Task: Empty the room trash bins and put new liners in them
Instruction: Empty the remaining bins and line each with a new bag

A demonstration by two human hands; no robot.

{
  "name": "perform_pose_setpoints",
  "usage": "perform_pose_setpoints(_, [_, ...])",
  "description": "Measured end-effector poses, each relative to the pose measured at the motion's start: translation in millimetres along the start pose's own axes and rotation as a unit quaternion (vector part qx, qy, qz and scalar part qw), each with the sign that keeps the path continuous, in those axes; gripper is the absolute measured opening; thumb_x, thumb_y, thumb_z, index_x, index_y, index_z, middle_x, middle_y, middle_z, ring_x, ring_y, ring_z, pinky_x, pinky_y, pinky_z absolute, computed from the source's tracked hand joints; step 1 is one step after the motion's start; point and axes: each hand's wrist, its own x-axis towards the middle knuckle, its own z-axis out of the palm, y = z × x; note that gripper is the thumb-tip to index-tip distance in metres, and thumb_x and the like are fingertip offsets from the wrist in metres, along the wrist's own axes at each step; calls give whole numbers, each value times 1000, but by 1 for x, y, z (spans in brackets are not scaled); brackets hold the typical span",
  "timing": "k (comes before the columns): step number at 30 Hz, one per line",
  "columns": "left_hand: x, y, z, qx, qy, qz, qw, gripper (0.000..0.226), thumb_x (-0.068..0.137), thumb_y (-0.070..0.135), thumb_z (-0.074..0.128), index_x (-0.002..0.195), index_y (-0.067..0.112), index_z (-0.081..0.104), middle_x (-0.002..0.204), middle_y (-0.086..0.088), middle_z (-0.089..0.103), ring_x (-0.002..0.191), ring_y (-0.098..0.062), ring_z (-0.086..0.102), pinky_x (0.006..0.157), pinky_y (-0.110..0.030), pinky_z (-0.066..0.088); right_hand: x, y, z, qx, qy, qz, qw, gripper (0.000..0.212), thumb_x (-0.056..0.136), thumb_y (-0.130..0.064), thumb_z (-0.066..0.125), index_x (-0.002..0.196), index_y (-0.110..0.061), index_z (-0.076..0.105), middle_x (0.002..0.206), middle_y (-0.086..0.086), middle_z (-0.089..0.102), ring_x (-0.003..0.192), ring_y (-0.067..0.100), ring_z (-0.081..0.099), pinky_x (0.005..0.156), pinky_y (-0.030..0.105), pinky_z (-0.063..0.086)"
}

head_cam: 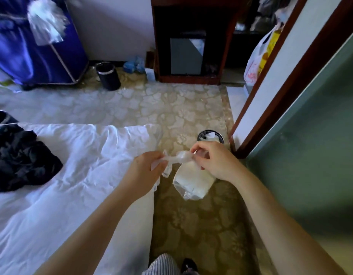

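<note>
Clear plastic liner (189,182) hangs twisted between both hands.

There is one view only, from a wide-angle camera on the person's head, facing forward and steeply down. Both forearms enter from the near edge. The left hand (146,165) and right hand (215,159) sit close under the lens, just below mid-frame, each pinching a clear plastic bag (191,181). Straight below, at the near edge, are a striped trouser leg (161,264) and a dark shoe (188,264). The white bed (72,175) fills the near left, a green door (310,155) the near right. The far reach takes in a blue cart (32,46) at far left and a dark wooden cabinet (191,20) at far centre (the wide lens slants the door frame (280,80) and stretches the corners).
</note>
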Motion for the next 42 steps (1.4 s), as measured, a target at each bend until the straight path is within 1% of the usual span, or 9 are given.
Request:
perform_pose_setpoints(4, [69, 8, -15, 8, 31, 15, 999, 14, 94, 18, 55, 98, 11, 67, 81, 8, 61, 71, 5, 52, 65, 0, 37, 67, -3, -37, 12, -7, -28, 1000, 15, 95, -28, 55, 107, -22, 62, 92, -14, 60, 75, 11, 66, 77, 29, 56])
perform_pose_setpoints(8, [148, 2, -38, -1, 52, 27, 998, 9, 93, 16, 57, 90, 14, 66, 73, 14, 58, 70, 5, 55, 68, -3, 38, 142, -10, -66, 20, 2, -52, 998, 15, 95, -25, 54, 106, -19, 63, 89, -12, 60, 74, 9, 65, 77, 28, 53])
perform_pose_setpoints(14, [291, -23, -87, 4, 8, 37, 999, 17, 93, 20, 56, 78, 29, 57, 75, 8, 61, 75, -10, 58, 71, -27, 46, 287, -26, -108, 7, 6, -74, 997, 9, 95, -22, 54, 96, -27, 61, 85, -9, 63, 70, 8, 64, 72, 29, 52])
perform_pose_setpoints(17, [360, -27, -116, 29, 7, 42, 999, 24, 93, 23, 54, 73, 36, 52, 71, 10, 58, 70, -4, 55, 64, -21, 40, 361, -37, -129, 0, 6, -85, 996, 8, 95, -24, 53, 95, -28, 61, 82, -8, 64, 69, 12, 64, 65, 28, 50])
perform_pose_setpoints(20, [420, -35, -139, 46, 32, 37, 998, 17, 94, 24, 54, 78, 30, 56, 71, 10, 57, 69, -3, 53, 62, -19, 38, 432, -49, -147, -9, 2, -101, 995, 9, 95, -23, 52, 94, -26, 61, 77, -11, 62, 63, 5, 61, 60, 23, 45])
perform_pose_setpoints(26, [533, -72, -173, 41, 67, -17, 997, 8, 93, 24, 54, 88, 26, 60, 75, 15, 57, 72, -1, 53, 65, -20, 40, 576, -61, -167, -24, -46, -134, 990, 11, 96, -24, 51, 97, -25, 61, 76, -17, 58, 64, 0, 60, 58, 16, 40])
perform_pose_setpoints(29, [585, -92, -185, 40, 101, -51, 993, 8, 94, 25, 54, 89, 26, 61, 79, 18, 58, 76, 2, 55, 69, -19, 43, 651, -68, -172, -28, -81, -160, 983, 10, 96, -24, 51, 97, -24, 61, 75, -16, 57, 67, 4, 62, 63, 19, 44])
perform_pose_setpoints(36, [701, -129, -213, 16, 166, -136, 977, 10, 94, 25, 55, 88, 27, 62, 75, 15, 61, 70, 7, 54, 61, -6, 37, 823, -92, -189, -48, -160, -213, 963, 10, 95, -26, 53, 89, -31, 58, 88, -7, 60, 70, 7, 63, 75, 29, 50])
perform_pose_setpoints(42, [763, -168, -251, -3, 213, -197, 957, 11, 94, 25, 55, 92, 25, 65, 83, 10, 66, 78, -6, 61, 66, -15, 45, 932, -128, -177, -46, -219, -244, 943, 9, 93, -31, 56, 87, -36, 58, 93, -5, 61, 73, 7, 64, 78, 31, 54])
